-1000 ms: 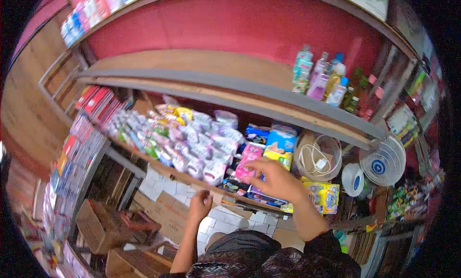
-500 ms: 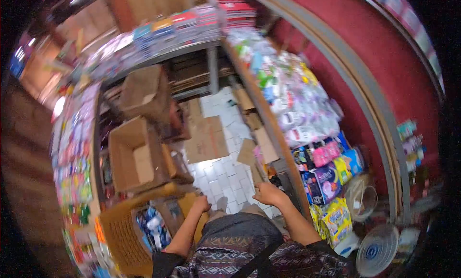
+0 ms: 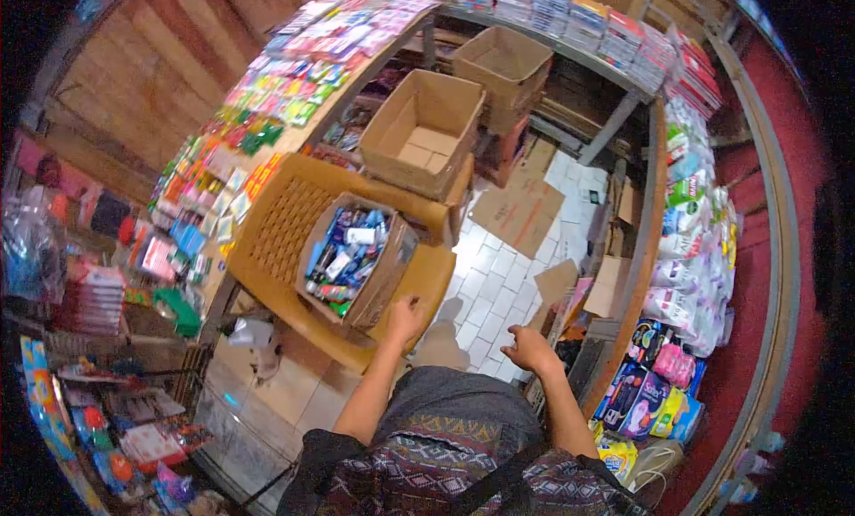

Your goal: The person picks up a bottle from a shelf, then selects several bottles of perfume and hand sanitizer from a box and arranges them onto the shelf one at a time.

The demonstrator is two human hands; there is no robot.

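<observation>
My left hand [image 3: 406, 316], its fingers curled in with nothing visible in them, hovers over the edge of a brown plastic chair [image 3: 267, 195] with a woven-pattern back. On that chair a cardboard box [image 3: 381, 284] full of small bottles and tubes [image 3: 349, 249] stands just beyond the hand. My right hand [image 3: 529, 349] is above the tiled floor, fingers partly stretched and apart, holding nothing. Closest to it are loose cardboard pieces [image 3: 554, 284] and the wooden shelf edge on the right.
Two open cardboard boxes [image 3: 421, 133] [image 3: 503, 57] stand behind the chair. Flattened cardboard [image 3: 521, 215] lies on white floor tiles [image 3: 488, 289]. Small packets [image 3: 294, 89] cover the left counter. Bagged goods [image 3: 681, 222] and packs of pads [image 3: 650, 396] line the right shelf.
My view has swung left, so the chair and boxes now sit nearer the middle. More of the left counter shows. Both hands remain low in front of my body.
</observation>
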